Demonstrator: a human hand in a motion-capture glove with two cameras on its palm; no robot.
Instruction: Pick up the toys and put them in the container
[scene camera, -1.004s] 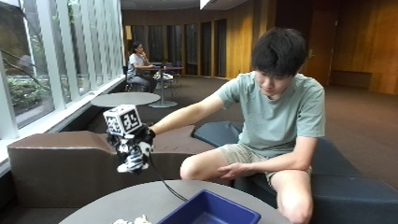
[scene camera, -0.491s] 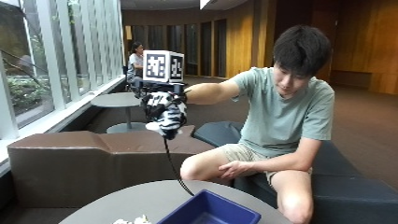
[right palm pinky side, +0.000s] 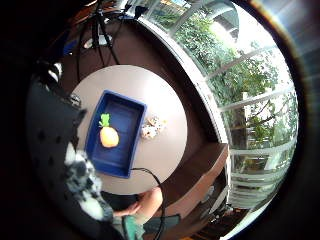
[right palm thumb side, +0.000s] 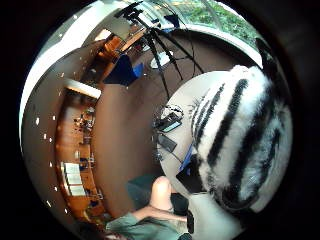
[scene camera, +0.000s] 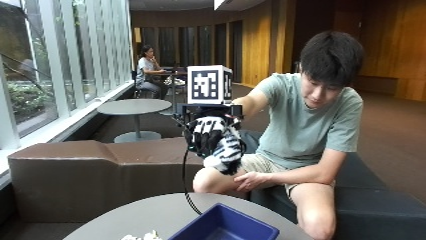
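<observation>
We see a black-and-white striped plush toy (scene camera: 223, 150) held in the air by the gloved right hand (scene camera: 208, 134), whose fingers are curled round it, above the round counter (right palm pinky side: 165, 107) and well clear of it. On the counter below sits the blue container (right palm pinky side: 116, 134), with an orange toy with a green top (right palm pinky side: 108, 135) lying inside. Just beside the container a small pale toy (right palm pinky side: 151, 128) rests on the counter. We find no readable writing on any of them. The person's bare hand (scene camera: 251, 180) rests on their knee.
</observation>
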